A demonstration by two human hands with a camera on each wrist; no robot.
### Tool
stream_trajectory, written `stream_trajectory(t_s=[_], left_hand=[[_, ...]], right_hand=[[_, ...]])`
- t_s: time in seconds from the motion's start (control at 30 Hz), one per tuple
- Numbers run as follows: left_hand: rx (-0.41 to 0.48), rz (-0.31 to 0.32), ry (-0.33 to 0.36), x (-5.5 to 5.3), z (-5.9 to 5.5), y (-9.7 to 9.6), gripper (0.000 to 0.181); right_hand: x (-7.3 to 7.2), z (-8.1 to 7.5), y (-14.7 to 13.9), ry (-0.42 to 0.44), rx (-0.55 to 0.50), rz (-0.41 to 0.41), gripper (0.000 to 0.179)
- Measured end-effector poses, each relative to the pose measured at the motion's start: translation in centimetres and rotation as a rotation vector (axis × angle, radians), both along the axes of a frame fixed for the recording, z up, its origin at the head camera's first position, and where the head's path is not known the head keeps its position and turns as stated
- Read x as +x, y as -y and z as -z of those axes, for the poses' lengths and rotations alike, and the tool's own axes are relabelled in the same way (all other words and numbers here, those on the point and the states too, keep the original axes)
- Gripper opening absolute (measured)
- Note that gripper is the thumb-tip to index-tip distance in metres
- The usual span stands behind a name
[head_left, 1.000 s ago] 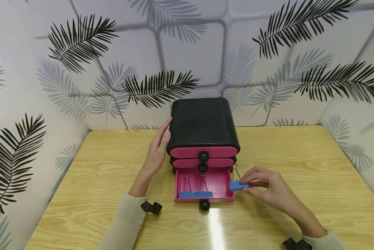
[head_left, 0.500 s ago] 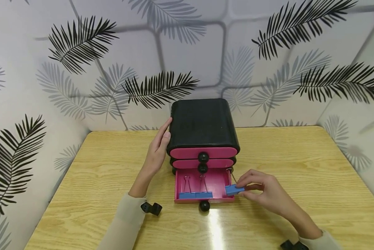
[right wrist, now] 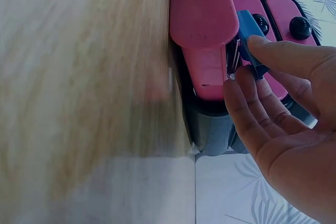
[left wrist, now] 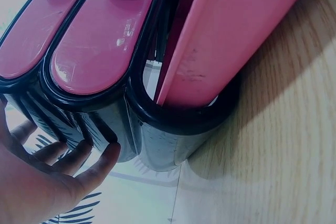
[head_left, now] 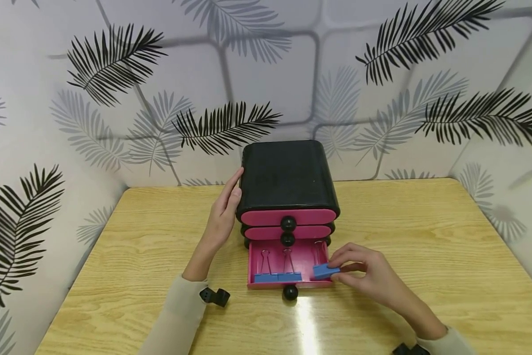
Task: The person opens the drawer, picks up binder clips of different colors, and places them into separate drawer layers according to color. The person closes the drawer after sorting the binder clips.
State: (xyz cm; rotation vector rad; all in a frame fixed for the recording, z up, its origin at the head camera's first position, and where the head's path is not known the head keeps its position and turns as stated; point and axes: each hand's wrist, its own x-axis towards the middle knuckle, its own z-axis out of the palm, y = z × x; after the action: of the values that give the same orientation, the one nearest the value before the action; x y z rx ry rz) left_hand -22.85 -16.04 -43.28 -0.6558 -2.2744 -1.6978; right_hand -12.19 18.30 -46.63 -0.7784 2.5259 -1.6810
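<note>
My right hand (head_left: pixel 363 271) pinches a blue binder clip (head_left: pixel 323 271) between thumb and fingers, over the right side of the pulled-out pink drawer (head_left: pixel 308 285). The clip's wire handles point back toward the cabinet. Two more blue binder clips (head_left: pixel 277 277) lie side by side at the front left of that drawer, handles toward the back. My left hand (head_left: pixel 221 212) rests with extended fingers along the left side of the black drawer cabinet (head_left: pixel 288 172). In the left wrist view its fingertips (left wrist: pixel 110 153) lie against the cabinet's dark side wall.
Two closed pink drawers (head_left: pixel 310 217) with round black knobs sit above the pulled-out one. The lowest drawer's knob (head_left: pixel 290 292) sticks out toward the front. A wood-grain table (head_left: pixel 159 246) carries the cabinet, and a leaf-patterned wall covering (head_left: pixel 266 74) rises behind.
My right hand has moved left with the binder clip, from beside the drawer's right wall to over its inside. The left hand has stayed against the cabinet.
</note>
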Motion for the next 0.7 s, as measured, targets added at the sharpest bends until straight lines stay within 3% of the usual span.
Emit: stream_trajectory(t_s=[0.53,0.7], left_hand=[[-0.011,-0.01,-0.004,0.0,-0.1,-0.1,0.051],[-0.008,-0.013,-0.001,0.0,-0.1,-0.1,0.05]], right_hand=[[0.0,0.6,1.0,-0.051,0.015,0.005,0.02],[0.0,0.6,1.3,-0.128,0.07,0.017,0.02]])
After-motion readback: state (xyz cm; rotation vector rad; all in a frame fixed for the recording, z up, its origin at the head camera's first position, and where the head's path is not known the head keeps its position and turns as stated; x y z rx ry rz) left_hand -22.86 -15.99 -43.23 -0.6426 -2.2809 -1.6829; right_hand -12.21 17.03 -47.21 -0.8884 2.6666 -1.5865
